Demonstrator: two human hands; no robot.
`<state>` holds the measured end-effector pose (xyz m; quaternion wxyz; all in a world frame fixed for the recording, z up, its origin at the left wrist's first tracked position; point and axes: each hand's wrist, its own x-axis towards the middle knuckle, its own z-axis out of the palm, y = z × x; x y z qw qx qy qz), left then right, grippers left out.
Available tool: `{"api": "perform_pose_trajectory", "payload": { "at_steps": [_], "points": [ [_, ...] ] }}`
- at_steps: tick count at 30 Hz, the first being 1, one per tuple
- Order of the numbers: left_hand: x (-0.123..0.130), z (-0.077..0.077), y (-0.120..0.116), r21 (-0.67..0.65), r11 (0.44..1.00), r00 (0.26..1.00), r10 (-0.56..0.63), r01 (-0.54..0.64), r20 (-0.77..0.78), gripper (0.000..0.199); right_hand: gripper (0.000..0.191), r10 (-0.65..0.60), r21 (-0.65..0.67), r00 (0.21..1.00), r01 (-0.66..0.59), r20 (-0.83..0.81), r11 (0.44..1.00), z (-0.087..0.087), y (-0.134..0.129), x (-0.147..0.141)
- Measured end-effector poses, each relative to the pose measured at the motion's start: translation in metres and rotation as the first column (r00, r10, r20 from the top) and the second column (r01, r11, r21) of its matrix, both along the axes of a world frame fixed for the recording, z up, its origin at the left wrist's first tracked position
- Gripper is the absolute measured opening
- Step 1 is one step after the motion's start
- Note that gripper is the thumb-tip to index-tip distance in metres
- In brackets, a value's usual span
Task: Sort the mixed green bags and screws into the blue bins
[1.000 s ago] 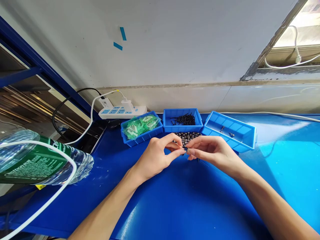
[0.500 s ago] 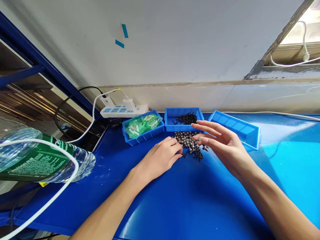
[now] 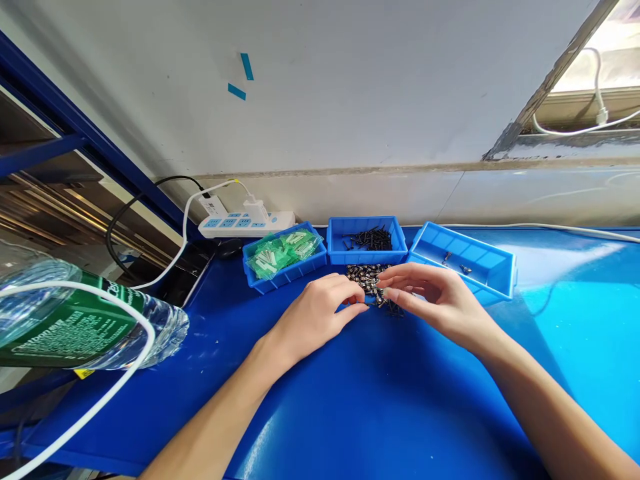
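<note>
A heap of small metal screws, some with silvery collars and dark shanks, lies on the blue tabletop between my hands. My left hand rests at the heap's left edge, thumb and index finger brought together at the tips on what looks like a dark screw, mostly hidden. From the right, my right hand reaches over the heap with curved fingers and thumb apart; its fingertips are at the screws. Behind the heap, a blue bin holds black screws. The right blue bin has a few screws in it.
A left blue bin holds green-and-clear plastic packets. Behind it is a white power strip with plugs and cables. A large water bottle lies at the left, a white cable crossing before it. The wall rises behind.
My right hand has moved slightly left and down, its fingers curling in toward the heap. Screws in the right bin now show. My left hand stays at the heap's edge.
</note>
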<state>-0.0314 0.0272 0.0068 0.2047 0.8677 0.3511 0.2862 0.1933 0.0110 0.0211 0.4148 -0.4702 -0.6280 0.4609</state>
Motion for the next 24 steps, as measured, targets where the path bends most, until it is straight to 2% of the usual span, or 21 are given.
{"api": "perform_pose_trajectory", "payload": {
  "at_steps": [3,5,8,13,19,22,24],
  "points": [
    [0.001,0.002,-0.001,-0.008,1.0,0.994,0.022,-0.021,0.108,0.005,0.02,0.084,0.017,0.993,-0.086,0.08,0.996,0.002,-0.002,-0.004],
    [0.002,0.003,-0.001,-0.027,0.999,0.989,0.033,-0.029,0.147,0.004,0.018,0.111,0.009,0.991,-0.112,0.069,0.994,0.002,-0.003,-0.006],
    [0.003,0.005,-0.002,-0.047,0.999,0.985,0.027,-0.02,0.169,0.007,0.022,0.107,-0.032,0.994,-0.107,-0.011,0.994,0.001,-0.003,-0.008],
    [0.003,0.006,-0.002,-0.072,0.997,0.984,0.015,-0.003,0.175,0.011,0.036,0.055,-0.194,0.985,-0.086,-0.162,0.977,0.001,-0.001,-0.012],
    [-0.003,0.007,0.001,-0.028,0.999,0.998,-0.014,0.015,0.066,0.015,0.035,0.04,-0.298,0.978,-0.1,-0.203,0.949,0.003,0.001,-0.008],
    [-0.007,0.006,0.002,-0.02,1.0,0.999,0.002,-0.003,-0.037,0.009,0.032,-0.048,-0.317,0.964,-0.039,-0.262,0.947,0.003,0.001,-0.004],
    [-0.007,0.003,0.003,-0.02,1.0,0.992,-0.011,0.009,-0.123,0.006,0.038,-0.138,-0.301,0.933,0.033,-0.334,0.953,0.003,0.001,-0.004]
  ]
}}
